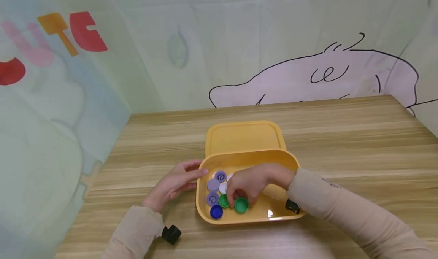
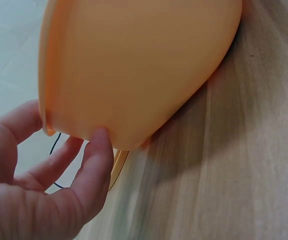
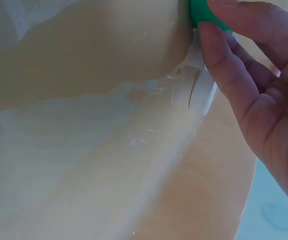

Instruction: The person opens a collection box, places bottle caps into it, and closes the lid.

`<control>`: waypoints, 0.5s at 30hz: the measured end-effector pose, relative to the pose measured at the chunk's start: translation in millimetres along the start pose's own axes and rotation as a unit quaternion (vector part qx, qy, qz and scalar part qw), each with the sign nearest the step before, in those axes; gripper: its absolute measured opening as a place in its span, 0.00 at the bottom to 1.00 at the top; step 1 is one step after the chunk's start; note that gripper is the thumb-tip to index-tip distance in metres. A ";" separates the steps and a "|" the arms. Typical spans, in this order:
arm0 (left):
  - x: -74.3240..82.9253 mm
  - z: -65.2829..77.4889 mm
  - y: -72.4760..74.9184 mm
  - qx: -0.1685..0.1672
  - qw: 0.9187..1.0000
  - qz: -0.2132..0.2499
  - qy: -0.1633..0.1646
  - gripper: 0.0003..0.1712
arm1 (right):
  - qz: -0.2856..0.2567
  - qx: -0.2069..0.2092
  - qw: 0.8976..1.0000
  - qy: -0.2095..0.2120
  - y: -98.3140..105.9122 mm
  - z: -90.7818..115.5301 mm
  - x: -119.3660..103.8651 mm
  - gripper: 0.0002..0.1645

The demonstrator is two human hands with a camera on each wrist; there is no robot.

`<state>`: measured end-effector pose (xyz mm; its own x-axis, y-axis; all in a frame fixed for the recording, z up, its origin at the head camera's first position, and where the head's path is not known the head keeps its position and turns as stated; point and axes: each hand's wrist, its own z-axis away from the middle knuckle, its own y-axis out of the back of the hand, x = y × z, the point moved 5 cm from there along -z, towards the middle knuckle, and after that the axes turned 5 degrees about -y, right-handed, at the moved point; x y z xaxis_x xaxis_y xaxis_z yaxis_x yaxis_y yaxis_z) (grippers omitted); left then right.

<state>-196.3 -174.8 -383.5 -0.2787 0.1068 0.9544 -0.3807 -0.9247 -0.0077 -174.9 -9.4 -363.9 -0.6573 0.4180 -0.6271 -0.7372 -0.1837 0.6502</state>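
A yellow plastic box [image 1: 280,213] holds several bottle caps at its left end. Across the box's left rim lies the thumb of my left hand [image 1: 178,181], with its fingers against the outer wall [image 2: 134,65]; together they grip the edge. My right hand [image 1: 251,181] reaches inside and pinches a green bottle cap [image 1: 241,205] between thumb and finger, partly visible in the right wrist view [image 3: 201,12]. Beside it lie another green cap [image 1: 224,201], a dark blue cap [image 1: 216,212], purple caps [image 1: 213,185] and white caps [image 1: 223,188], some partly hidden by the hand.
A yellow lid [image 1: 244,135] lies behind the box on the wooden table [image 1: 164,145]. Black camera pieces [image 1: 172,234] hang at the left wrist. A printed cloth [image 1: 154,61] stands along the table's back and left sides.
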 end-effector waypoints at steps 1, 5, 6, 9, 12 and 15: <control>0.1 -0.1 0.1 0.000 1.000 -0.001 -0.001 0.33 | 0.000 0.001 1.000 0.002 0.1 -0.4 -0.6 0.23; 0.6 0.3 0.5 0.002 1.000 -0.003 -0.003 0.32 | -0.007 0.003 1.000 0.010 0.3 -2.1 -2.2 0.23; 0.8 0.5 0.5 0.003 1.000 -0.003 -0.003 0.32 | -0.011 0.003 1.000 0.010 0.2 -2.5 -2.2 0.23; 1.3 1.1 0.0 0.002 1.000 0.001 -0.003 0.32 | -0.021 0.002 1.000 0.009 0.2 -3.4 -2.5 0.23; 1.5 1.4 -0.2 0.002 1.000 0.004 -0.001 0.32 | -0.025 0.000 1.000 0.010 0.1 -4.2 -3.4 0.23; 1.6 1.1 0.3 0.002 1.000 0.005 -0.001 0.33 | -0.023 0.004 1.000 0.016 0.8 -5.4 -4.9 0.22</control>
<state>-195.9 -175.3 -381.6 -0.2812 0.0960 0.9548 -0.3735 -0.9275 -0.0167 -173.0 -16.3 -362.6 -0.6272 0.3967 -0.6702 -0.7658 -0.1578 0.6234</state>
